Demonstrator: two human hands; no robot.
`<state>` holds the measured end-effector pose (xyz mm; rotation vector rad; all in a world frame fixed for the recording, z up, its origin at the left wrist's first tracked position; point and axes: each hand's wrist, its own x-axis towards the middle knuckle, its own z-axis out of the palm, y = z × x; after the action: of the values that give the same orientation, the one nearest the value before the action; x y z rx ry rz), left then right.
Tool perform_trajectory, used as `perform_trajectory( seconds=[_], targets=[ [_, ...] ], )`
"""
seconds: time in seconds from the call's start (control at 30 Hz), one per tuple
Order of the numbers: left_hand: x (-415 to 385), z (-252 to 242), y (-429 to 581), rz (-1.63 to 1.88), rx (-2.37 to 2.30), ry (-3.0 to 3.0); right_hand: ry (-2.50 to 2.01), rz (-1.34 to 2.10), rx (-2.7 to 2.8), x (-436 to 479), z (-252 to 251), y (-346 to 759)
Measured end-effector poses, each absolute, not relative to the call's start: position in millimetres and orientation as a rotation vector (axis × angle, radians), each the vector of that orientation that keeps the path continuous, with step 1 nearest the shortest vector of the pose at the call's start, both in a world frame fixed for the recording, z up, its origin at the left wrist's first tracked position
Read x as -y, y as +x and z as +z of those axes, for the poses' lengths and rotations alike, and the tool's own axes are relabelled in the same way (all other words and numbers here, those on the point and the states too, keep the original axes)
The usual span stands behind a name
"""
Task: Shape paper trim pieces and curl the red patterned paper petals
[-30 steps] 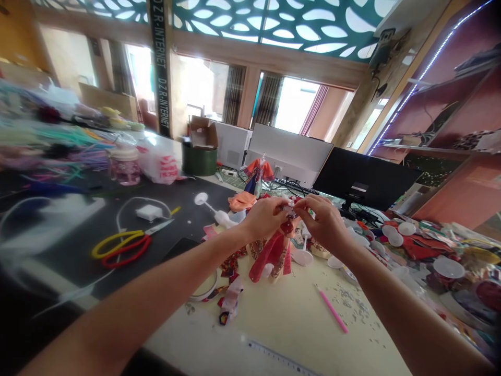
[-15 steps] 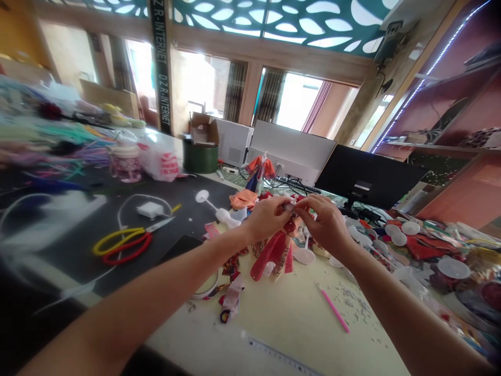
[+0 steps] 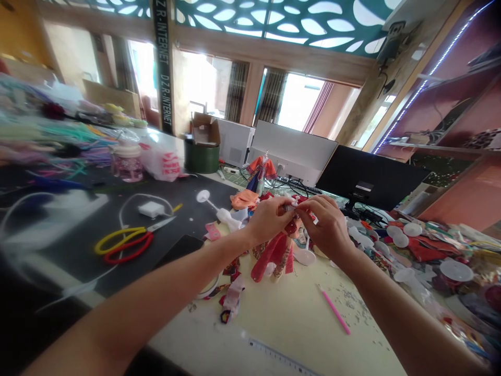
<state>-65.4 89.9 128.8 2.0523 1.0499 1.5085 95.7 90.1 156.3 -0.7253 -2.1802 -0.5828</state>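
Since the earlier frame, view shifted slightly; left hand and right hand essentially unmoved relative to the bench. Left grips the white top of the red dressed figure, upright over the pale table; right closed, fingertips pinched at same top, item between them too small to tell. Pink pencil lies nearby

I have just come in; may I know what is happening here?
A person's left hand holds a red-dressed figure near its top. The right hand pinches at the same spot; the detail there is too small to tell. Scissors lie on the dark surface at left, and a pink stick lies on the pale table.
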Motion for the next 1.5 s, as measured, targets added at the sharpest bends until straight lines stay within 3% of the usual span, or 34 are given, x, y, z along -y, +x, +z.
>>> perform_trajectory(
  seconds=[1.5],
  targets=[
    [-92.6, 122.1, -61.8, 1.576, -0.955, 1.880, -0.547, -0.855, 2.131, -95.3, 152.3, 92.4]
  ],
)
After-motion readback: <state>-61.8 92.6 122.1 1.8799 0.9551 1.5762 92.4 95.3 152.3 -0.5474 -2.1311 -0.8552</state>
